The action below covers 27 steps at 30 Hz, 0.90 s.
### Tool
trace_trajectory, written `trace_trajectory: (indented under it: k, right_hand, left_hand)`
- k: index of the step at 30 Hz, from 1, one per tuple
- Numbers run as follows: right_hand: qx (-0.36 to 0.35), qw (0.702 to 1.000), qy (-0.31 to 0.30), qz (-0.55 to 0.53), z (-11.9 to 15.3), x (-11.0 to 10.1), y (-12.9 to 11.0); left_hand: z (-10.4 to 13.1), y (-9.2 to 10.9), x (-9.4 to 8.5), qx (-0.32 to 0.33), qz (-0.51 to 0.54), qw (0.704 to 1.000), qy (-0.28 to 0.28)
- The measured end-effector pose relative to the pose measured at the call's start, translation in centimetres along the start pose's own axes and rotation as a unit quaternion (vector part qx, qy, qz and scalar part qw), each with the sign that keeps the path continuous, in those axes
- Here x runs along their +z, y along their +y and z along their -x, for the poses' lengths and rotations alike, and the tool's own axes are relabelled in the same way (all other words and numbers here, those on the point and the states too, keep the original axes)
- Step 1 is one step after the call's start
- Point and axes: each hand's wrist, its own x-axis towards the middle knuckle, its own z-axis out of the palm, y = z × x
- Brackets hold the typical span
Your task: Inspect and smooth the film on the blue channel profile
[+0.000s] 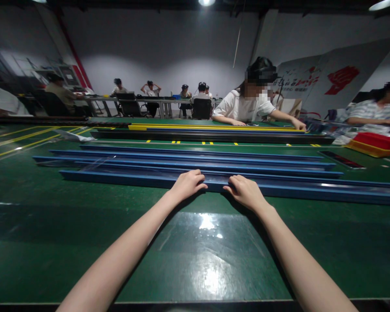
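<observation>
A long blue channel strip (295,189) lies across the green table (84,242), nearest to me among several like it. My left hand (189,183) grips its near wall, fingers curled over the rim and thumb on the front face. A short way to the right, my right hand (245,190) holds the same strip in a like manner, its fingers bent inward. Behind it more blue channel strips (188,163) run roughly parallel. Clear film (99,164) shows over the left part of these strips. The fingertips inside the channel are hidden.
Farther back lie a black strip (214,137) and yellow strips (214,127), with a co-worker's hand (299,125) on their right end. A phone (341,160) and a red bin (377,142) stand at the right. Clear plastic sheet (211,251) covers the table's near side.
</observation>
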Motion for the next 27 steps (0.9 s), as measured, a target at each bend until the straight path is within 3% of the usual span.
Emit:
trace_trajectory:
  k: [27]
  right_hand:
    - [0.008, 1.0, -0.007, -0.012, -0.17, -0.15, 0.1]
  left_hand:
    - [-0.23, -0.14, -0.05, -0.041, 0.019, 0.999, -0.021]
